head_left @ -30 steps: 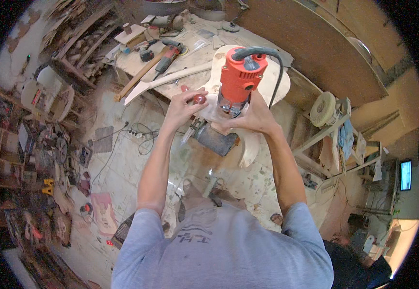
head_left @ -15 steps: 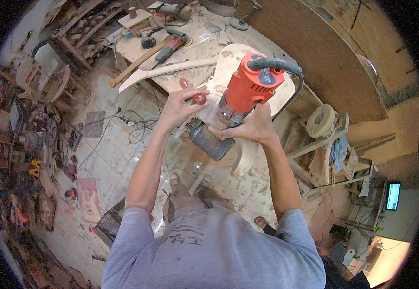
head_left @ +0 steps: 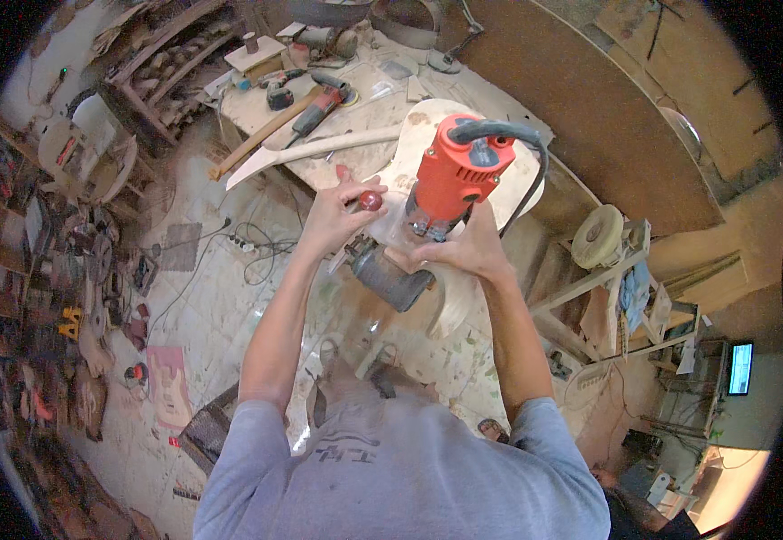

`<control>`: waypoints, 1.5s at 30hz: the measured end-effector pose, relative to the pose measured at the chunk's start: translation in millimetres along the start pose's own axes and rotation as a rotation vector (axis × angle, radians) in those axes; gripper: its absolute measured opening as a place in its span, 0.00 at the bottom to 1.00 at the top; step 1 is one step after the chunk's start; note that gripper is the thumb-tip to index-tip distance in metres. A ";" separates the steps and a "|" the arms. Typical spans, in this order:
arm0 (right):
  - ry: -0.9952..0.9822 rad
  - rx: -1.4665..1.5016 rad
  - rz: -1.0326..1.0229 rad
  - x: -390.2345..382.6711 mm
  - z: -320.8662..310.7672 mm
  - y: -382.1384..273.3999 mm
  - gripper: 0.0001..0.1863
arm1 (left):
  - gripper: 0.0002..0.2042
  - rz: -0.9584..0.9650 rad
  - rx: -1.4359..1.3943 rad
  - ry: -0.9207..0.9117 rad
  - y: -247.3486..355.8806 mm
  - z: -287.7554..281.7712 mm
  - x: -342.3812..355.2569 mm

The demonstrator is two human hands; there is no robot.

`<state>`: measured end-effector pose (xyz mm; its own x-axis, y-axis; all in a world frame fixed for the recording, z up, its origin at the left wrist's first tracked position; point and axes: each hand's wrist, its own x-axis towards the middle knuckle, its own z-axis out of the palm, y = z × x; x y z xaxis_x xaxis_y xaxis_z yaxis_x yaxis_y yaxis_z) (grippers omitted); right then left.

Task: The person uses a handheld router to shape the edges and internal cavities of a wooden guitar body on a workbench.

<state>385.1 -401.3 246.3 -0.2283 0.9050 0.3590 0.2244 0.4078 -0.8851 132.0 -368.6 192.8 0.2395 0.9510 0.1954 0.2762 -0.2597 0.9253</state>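
A red corded router stands on a pale wooden guitar body at the bench's near edge. My left hand is closed round the router's dark red knob handle, left of its base. On the right side, my right hand grips the router low down, its thumb stretched along the near edge of the base; its other fingers are mostly hidden behind the tool. The router's clear base sits between both hands. Just below it, a dark grey cylindrical part juts out from the bench.
A long pale wooden neck-shaped piece reaches left across the bench. Behind it lie a red and black angle grinder and a cordless drill. The router's black cord loops down on the right. Cables and a power strip lie on the floor.
The router has shifted slightly left along the wood, both my hands moving with it and keeping their hold. The whole view has also dipped a little.
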 end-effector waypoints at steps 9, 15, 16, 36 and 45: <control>0.104 0.134 -0.051 28.7 9.8 1.0 0.31 | 0.30 0.140 0.023 0.001 20.7 -18.7 8.5; 0.164 0.118 -0.090 29.6 14.0 -7.1 0.28 | 0.29 0.469 0.042 0.117 173.2 0.5 23.3; 0.205 0.120 -0.126 31.3 17.2 -10.4 0.28 | 0.26 0.483 0.070 0.116 186.6 8.4 29.6; 0.222 0.155 -0.038 38.6 12.8 -3.0 0.23 | 0.22 0.292 -0.085 0.655 85.8 103.3 -8.5; 0.182 0.237 -0.065 33.4 13.5 -13.7 0.21 | 0.31 0.135 -0.359 0.747 74.0 123.2 6.1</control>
<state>361.6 -378.3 266.5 -0.0567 0.8934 0.4457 -0.0169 0.4455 -0.8951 268.6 -402.7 222.5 -0.4646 0.8094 0.3592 -0.0536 -0.4306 0.9009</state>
